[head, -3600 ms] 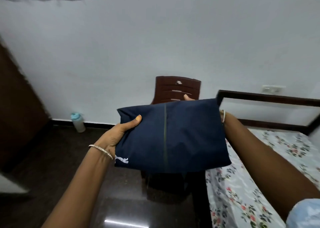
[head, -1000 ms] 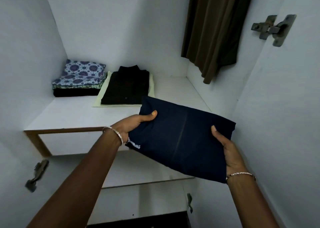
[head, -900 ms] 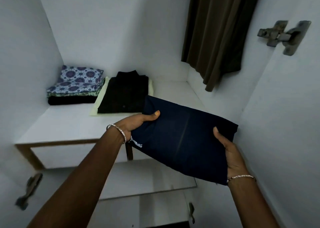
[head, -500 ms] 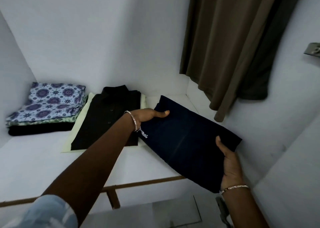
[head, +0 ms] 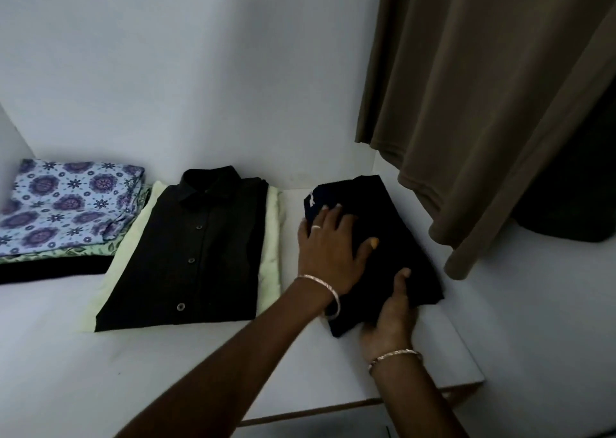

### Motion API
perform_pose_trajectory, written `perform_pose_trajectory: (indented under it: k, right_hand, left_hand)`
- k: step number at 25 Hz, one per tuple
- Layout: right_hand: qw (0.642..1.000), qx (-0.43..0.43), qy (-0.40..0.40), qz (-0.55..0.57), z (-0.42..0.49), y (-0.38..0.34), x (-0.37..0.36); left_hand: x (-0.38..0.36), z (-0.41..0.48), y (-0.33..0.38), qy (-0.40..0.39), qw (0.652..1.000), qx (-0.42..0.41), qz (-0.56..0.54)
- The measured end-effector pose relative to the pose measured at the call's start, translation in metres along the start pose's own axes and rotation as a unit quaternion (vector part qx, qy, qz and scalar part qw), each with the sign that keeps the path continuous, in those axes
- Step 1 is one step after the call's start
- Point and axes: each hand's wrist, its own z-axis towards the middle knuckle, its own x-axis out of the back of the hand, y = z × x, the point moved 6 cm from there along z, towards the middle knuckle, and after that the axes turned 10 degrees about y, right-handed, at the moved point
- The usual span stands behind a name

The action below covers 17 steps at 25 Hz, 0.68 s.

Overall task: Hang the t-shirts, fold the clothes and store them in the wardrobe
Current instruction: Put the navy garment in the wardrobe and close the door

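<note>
Navy folded garment [head: 393,237]: lies flat on the white wardrobe shelf [head: 166,364], toward the shelf's 3 o'clock end, just beside the right wall and apart from the black shirt.
Marking on it: a small white logo or drawstring end [head: 311,200] shows at its far left corner, at about 10 o'clock on the cloth; too small to read, and no writing is legible anywhere.
Left hand [head: 330,247]: rests palm down on top of the garment, fingers spread and flat, not gripping; a ring on one finger and a thin bangle at the wrist.
Right hand [head: 391,321]: holds the garment's near edge at about 6 o'clock, thumb on top and fingers hidden under the cloth; a bangle at the wrist.
Black shirt [head: 196,251]: folded, collar at 12 o'clock, buttons showing down the front, lying on a pale yellow-green garment [head: 271,237] at the middle of the shelf.
Patterned stack [head: 70,214]: at the shelf's 9 o'clock end, purple floral print on top, a green leafy layer and a black layer below it.
Brown hanging cloth [head: 473,104]: hangs at 1 o'clock, its hem above the shelf's right end, near the navy garment but not touching it as far as shows.
</note>
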Motion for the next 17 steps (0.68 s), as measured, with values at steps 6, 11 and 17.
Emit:
perform_pose_trajectory:
  k: [6, 11, 17]
  right_hand:
    - [0.982, -0.008, -0.133, -0.131, 0.021, 0.024, -0.076]
    - [0.956, -0.045, -0.196, -0.213, 0.047, 0.018, -0.106]
    - [0.947, 0.133, -0.048, -0.29, 0.062, -0.018, -0.092]
  left_hand:
    - [-0.041, 0.014, -0.061, -0.114, 0.992, 0.046, 0.016]
    - [-0.051, 0.03, -0.082, -0.095, 0.989, 0.095, 0.055]
    - [-0.058, 0.034, -0.079, -0.114, 0.983, 0.122, 0.073]
